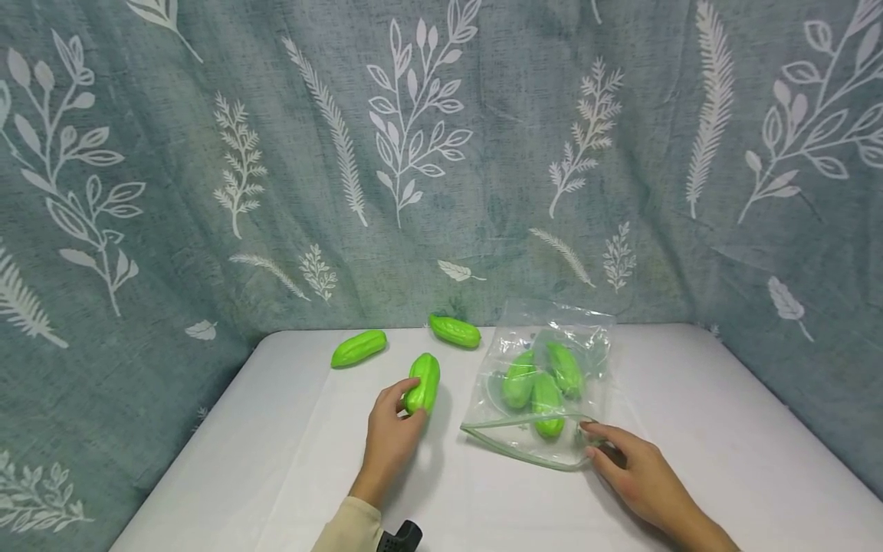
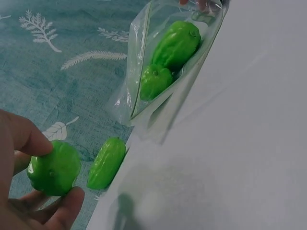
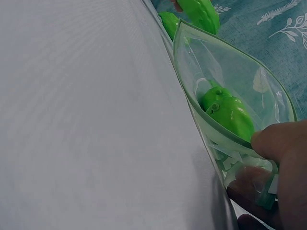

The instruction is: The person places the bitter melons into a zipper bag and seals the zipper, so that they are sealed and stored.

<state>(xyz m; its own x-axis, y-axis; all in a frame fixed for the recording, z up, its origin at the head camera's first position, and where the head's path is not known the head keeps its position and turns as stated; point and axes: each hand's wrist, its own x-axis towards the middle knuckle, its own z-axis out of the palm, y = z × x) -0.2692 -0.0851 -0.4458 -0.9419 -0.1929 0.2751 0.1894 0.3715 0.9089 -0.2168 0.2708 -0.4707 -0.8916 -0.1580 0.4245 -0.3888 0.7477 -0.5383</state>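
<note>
My left hand (image 1: 395,435) grips a bright green, ridged bitter melon (image 1: 425,383) between thumb and fingers, left of the bag. In the left wrist view its rounded end (image 2: 55,167) faces the camera. At the right, my right hand (image 1: 638,475) pinches the near corner of a clear zip bag (image 1: 500,368) with a green-edged mouth. The mouth gapes toward me, as the right wrist view also shows, with the thumb (image 3: 273,141) over the rim. Inside the bag lie three similar melons (image 1: 548,399).
Two more bitter melons lie toward the back of the white table (image 1: 310,468): one at the left (image 1: 359,348), another near the middle (image 1: 455,331). A teal leaf-patterned cloth (image 1: 483,176) hangs behind the table and along its sides.
</note>
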